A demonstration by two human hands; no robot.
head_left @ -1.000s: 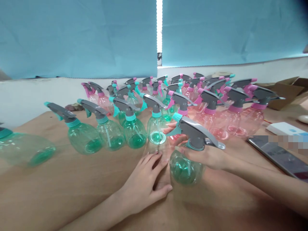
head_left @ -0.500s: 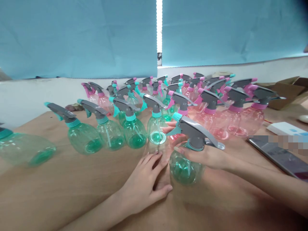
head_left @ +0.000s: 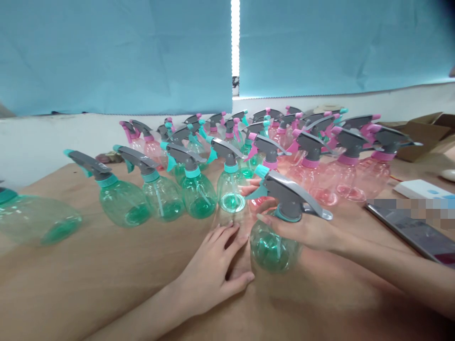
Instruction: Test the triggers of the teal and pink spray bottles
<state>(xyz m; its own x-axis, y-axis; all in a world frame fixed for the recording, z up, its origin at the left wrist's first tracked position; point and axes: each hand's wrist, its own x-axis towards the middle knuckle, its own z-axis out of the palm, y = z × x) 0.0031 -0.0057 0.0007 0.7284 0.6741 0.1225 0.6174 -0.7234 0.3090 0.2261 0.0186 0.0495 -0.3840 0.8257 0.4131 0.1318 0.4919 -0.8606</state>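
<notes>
My right hand (head_left: 304,233) is wrapped around the neck of a green spray bottle (head_left: 273,248), just under its grey and turquoise trigger head. The bottle is upright, its turquoise nozzle facing away to the left; some of my fingers are hidden behind it. Beside it on the left, my left hand (head_left: 216,271) rests palm down on the table with fingers and thumb spread, holding nothing. Just beyond my left hand stands another green spray bottle (head_left: 230,185). Farther left is a darker green spray bottle (head_left: 199,198) with the same turquoise collar.
More green bottles (head_left: 124,201) stand to the left, and pink spray bottles (head_left: 308,177) crowd the back right. A phone (head_left: 408,232) and a white box (head_left: 423,190) lie on the wooden table (head_left: 106,284) at right. Behind them sits an open cardboard box (head_left: 421,137).
</notes>
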